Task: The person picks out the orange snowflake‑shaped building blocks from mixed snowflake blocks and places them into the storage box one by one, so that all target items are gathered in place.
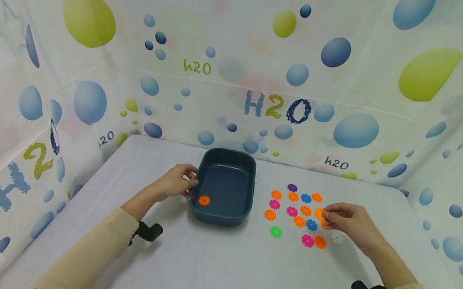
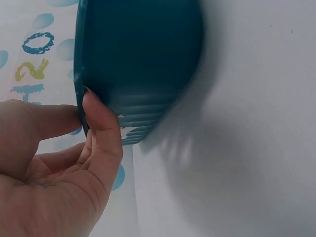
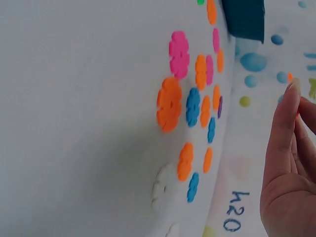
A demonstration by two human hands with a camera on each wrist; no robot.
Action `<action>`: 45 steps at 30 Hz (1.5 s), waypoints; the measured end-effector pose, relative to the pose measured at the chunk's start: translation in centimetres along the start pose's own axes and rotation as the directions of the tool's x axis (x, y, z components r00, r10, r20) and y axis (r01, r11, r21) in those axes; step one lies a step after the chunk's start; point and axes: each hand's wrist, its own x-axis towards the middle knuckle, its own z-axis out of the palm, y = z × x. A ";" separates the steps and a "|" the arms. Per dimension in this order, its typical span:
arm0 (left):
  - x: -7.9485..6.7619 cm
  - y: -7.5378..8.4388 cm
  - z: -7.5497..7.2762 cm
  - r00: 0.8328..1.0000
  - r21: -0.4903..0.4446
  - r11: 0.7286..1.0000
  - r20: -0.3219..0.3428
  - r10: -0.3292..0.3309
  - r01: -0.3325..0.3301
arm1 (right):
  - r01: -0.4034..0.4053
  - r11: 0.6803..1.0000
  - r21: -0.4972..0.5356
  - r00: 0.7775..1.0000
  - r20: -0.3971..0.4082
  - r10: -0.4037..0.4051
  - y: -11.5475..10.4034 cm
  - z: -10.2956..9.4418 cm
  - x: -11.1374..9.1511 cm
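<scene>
A dark blue plastic bin point(image 1: 221, 219) stands on the white table, with one orange flower-shaped disc point(image 1: 204, 201) inside near its front left corner. My left hand point(image 1: 175, 181) pinches the bin's left rim; the left wrist view shows thumb and finger on either side of that rim point(image 2: 81, 59). Over the right edge of the scattered discs, my right hand point(image 1: 349, 223) pinches an orange flower-shaped disc point(image 1: 319, 213) between thumb and fingertips. Only slivers of this disc point(image 3: 290, 77) show past the fingers in the right wrist view.
Several flower-shaped discs lie flat right of the bin: orange point(image 1: 320, 242), pink point(image 1: 308, 240), blue point(image 1: 311, 225), one green point(image 1: 276, 232), one purple point(image 1: 292, 187). A whitish disc point(image 1: 337, 237) lies below the right hand. A patterned curtain point(image 1: 227, 114) surrounds the table point(image 1: 212, 280).
</scene>
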 end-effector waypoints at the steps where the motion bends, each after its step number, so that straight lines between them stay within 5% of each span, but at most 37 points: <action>1: 0.0 0.0 0.0 1.000 0.001 1.000 0.001 0.001 -0.001 | 0.008 1.000 0.001 1.000 0.002 -0.008 -0.2 0.2 0.1; 20: 0.2 -0.2 -0.1 1.000 -0.010 1.000 0.007 0.003 -0.003 | 0.126 0.992 0.000 0.992 0.021 -0.126 -5.5 4.7 2.8; 45: 0.6 -0.4 -0.3 1.000 -0.015 1.000 0.010 0.008 -0.008 | 0.217 0.972 0.094 0.968 0.104 -0.226 -8.7 11.7 5.6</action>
